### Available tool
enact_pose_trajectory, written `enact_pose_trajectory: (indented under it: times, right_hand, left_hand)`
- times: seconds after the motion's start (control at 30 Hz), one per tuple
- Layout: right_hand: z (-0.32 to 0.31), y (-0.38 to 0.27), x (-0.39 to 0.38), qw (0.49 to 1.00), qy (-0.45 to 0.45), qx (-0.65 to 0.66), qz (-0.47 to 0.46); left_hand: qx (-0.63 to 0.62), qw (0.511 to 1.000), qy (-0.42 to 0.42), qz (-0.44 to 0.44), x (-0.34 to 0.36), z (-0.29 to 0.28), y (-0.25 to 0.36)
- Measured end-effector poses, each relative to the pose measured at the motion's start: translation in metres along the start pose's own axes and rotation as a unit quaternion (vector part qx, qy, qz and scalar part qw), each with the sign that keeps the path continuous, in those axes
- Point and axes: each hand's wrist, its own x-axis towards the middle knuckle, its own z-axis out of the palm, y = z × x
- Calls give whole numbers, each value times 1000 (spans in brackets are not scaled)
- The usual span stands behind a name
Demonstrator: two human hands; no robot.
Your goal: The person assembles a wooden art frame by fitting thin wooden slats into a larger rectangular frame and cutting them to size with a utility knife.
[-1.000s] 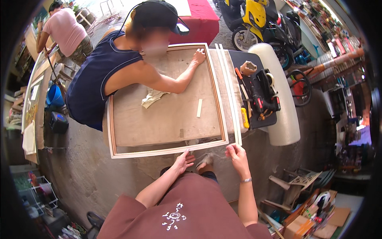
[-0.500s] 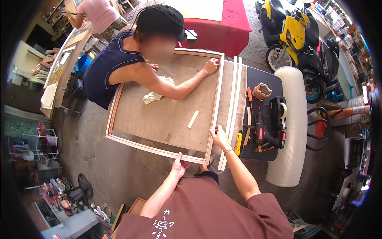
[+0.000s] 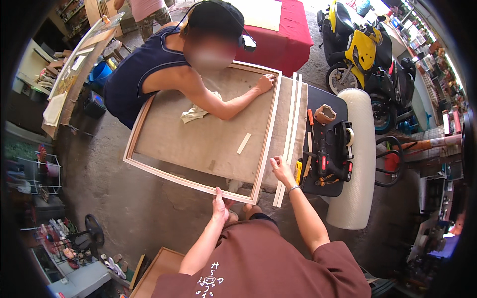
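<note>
A rectangular pale wooden frame (image 3: 191,178) rests on the cloth-covered table (image 3: 198,144), its near edge overhanging. My left hand (image 3: 221,203) grips that near edge toward its right corner. My right hand (image 3: 280,168), fingers loosely bent and apart with nothing visible in them, is just right of the frame's right side, beside long pale strips (image 3: 292,124). A co-worker in a dark cap and navy tank top (image 3: 139,79) leans over the frame, one hand (image 3: 265,83) at its far right side. A crumpled cloth (image 3: 193,115) and a short strip (image 3: 244,143) lie inside it.
On the right, a dark board holds a drill (image 3: 325,159), screwdriver (image 3: 310,116) and yellow cutter (image 3: 298,171), beside a bubble-wrap roll (image 3: 355,203). Behind are scooters (image 3: 360,54) and a red-draped table (image 3: 293,39). Another person (image 3: 149,12) stands at a left workbench.
My right hand has moved forward from the strips' near end and then slightly right from the frame's side. My left hand has closed on the frame's near edge. The view has shifted.
</note>
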Motion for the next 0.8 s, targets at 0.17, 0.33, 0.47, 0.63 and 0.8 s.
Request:
enact_pose_trajectory:
  times: [0.17, 0.33, 0.47, 0.63, 0.8]
  right_hand:
    - [-58, -31, 20, 995, 60, -62, -54]
    - [-111, -76, 136, 969, 140, -87, -184]
    - [-125, -129, 241, 944, 173, -146, -239]
    - [-109, -161, 333, 948, 118, -210, -208]
    - [-98, -170, 396, 920, -6, -335, -203]
  left_hand:
    - [-9, 999, 18, 31, 1, -32, 6]
    - [1, 990, 136, 43, -3, -57, 9]
    - [-36, 980, 181, 79, -9, -58, 5]
    - [-6, 967, 243, 83, -35, -27, 23]
    - [6, 958, 270, 96, -42, -22, 29]
